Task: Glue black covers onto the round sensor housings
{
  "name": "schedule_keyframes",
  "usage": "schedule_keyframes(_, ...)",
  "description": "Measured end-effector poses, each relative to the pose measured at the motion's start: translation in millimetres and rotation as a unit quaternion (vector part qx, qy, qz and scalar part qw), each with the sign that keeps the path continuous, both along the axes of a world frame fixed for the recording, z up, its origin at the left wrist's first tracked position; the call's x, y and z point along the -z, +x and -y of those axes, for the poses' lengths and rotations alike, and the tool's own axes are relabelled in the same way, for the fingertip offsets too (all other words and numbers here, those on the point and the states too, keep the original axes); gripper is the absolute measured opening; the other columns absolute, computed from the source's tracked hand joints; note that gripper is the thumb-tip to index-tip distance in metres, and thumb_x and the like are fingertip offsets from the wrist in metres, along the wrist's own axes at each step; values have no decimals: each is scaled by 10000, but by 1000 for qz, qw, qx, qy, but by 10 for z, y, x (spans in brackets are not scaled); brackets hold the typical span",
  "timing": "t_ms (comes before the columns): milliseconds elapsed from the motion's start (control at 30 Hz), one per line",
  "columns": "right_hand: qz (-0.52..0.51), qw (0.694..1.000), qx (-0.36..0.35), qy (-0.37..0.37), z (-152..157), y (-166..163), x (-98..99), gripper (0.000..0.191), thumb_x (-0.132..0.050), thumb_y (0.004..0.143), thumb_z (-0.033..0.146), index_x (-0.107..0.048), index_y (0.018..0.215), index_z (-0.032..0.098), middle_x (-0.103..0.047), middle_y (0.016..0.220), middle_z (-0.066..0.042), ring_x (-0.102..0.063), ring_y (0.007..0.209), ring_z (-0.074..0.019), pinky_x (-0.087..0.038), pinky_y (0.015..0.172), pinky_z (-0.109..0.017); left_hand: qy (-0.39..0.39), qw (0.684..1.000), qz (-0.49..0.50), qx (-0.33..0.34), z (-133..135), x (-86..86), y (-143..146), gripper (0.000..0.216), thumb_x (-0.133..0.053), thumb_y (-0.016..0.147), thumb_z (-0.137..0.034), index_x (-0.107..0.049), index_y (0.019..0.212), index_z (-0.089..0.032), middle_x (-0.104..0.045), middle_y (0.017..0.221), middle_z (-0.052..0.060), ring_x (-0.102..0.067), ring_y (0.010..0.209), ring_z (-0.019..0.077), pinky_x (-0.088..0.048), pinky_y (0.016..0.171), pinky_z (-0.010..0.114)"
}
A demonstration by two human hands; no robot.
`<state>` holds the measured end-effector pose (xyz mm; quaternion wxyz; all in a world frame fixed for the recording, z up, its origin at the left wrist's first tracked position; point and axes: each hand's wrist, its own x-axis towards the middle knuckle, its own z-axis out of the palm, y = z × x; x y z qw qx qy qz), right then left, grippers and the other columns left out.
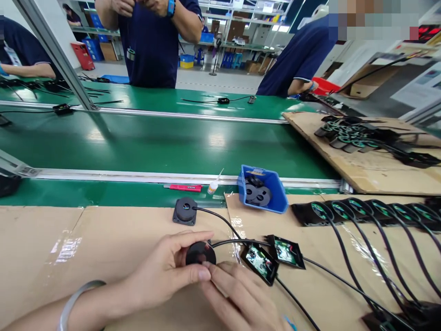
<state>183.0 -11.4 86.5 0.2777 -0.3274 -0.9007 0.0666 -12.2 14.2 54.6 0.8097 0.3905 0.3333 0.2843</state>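
Note:
My left hand point(165, 271) and my right hand point(237, 294) meet over the cardboard mat point(113, 239), both gripping a round black disc part point(200, 252) between thumbs and fingertips. Just right of the disc lie two open black housings with green circuit boards point(260, 261) point(285, 251), each with a black cable. Farther back on the mat sits a square black unit with a round top point(185, 210), its cable running toward my hands.
A blue bin point(274, 202) holds several black discs. A red knife point(184, 187) and small glue bottle point(212, 186) lie by the green conveyor point(155, 142). A row of cabled housings point(365, 212) lies right. Other people stand across the belt.

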Motion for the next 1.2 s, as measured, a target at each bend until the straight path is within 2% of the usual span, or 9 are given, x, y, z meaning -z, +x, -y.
schedule_keyframes(67, -77, 994, 43, -65, -49, 40, 69, 218, -570, 831, 7, -624, 1023, 94, -604, 1174, -53, -538, 1070, -92, -437, 947, -247, 4, 1000, -1, -29, -58, 1, -29, 486, -640, 929, -322, -441, 1342, -160, -596, 1177, 86, -618, 1006, 106, -524, 911, 247)
schedule_keyframes(167, -3, 989, 126, -78, -134, 164, 183, 279, -647, 850, 191, -558, 1100, 106, -543, 1231, -79, -469, 1179, -109, -355, 1025, -260, -11, 1000, 0, -14, -199, -26, -117, 381, -575, 980, -394, -367, 1172, -139, -565, 1075, 84, -636, 860, 108, -571, 704, 227)
schedule_keyframes(267, 57, 984, 137, -102, -143, 259, 274, 451, -638, 868, 424, -522, 1168, 108, -538, 1169, -50, -418, 1144, -115, -299, 996, -232, -28, 999, -10, 39, -287, -26, -180, 413, -595, 967, -421, -463, 1144, -72, -557, 1018, 94, -593, 876, 86, -545, 773, 210)
schedule_keyframes(367, 38, 983, 148, -105, -78, 269, 317, 333, -622, 880, 335, -536, 1107, 106, -522, 1061, -63, -417, 1028, -104, -307, 926, -214, -29, 998, -3, 52, -275, 7, -187, 406, -707, 851, -280, -492, 1135, -86, -571, 1015, 76, -559, 925, 90, -485, 803, 199)
schedule_keyframes(467, 28, 982, 165, -82, -11, 237, 339, 272, -626, 872, 297, -560, 1056, 108, -512, 1017, -82, -421, 988, -112, -309, 885, -220, 78, 989, -115, 50, -208, 27, -179, 382, -691, 834, -229, -538, 1175, -151, -608, 1047, 30, -579, 961, 103, -482, 827, 219)
schedule_keyframes(633, -2, 980, 183, -72, 54, 209, 404, 233, -680, 821, 253, -574, 968, 107, -510, 936, -83, -433, 933, -105, -303, 832, -220, 392, 874, -286, 22, -121, 38, -154, 505, -588, 873, -140, -510, 1320, -363, -527, 1345, -123, -505, 1239, 13, -408, 1060, 147)
schedule_keyframes(800, -16, 979, 189, -78, 69, 221, 422, 239, -680, 825, 253, -595, 1002, 118, -533, 967, -81, -449, 950, -101, -325, 848, -230, 469, 842, -267, 3, -90, 92, -78, 459, -515, 887, -69, -510, 1320, -221, -496, 1312, 8, -481, 1217, 34, -423, 1023, 123)
schedule_keyframes(967, -46, 977, 168, -121, 40, 242, 362, 205, -625, 829, 102, -609, 1032, 119, -535, 1005, -83, -458, 977, -82, -363, 853, -211, 485, 838, -248, 17, -74, 156, -61, 441, -585, 900, -127, -491, 1322, -216, -483, 1438, -1, -425, 1340, 78, -388, 1142, 224)
schedule_keyframes(1200, -77, 973, 180, -120, 43, 239, 400, 211, -601, 811, 17, -650, 989, 118, -560, 978, -74, -466, 953, -68, -371, 833, -206, 512, 832, -215, -10, -117, 133, -80, 378, -584, 877, -73, -584, 1235, -195, -508, 1271, 71, -503, 1189, 118, -492, 1020, 268)
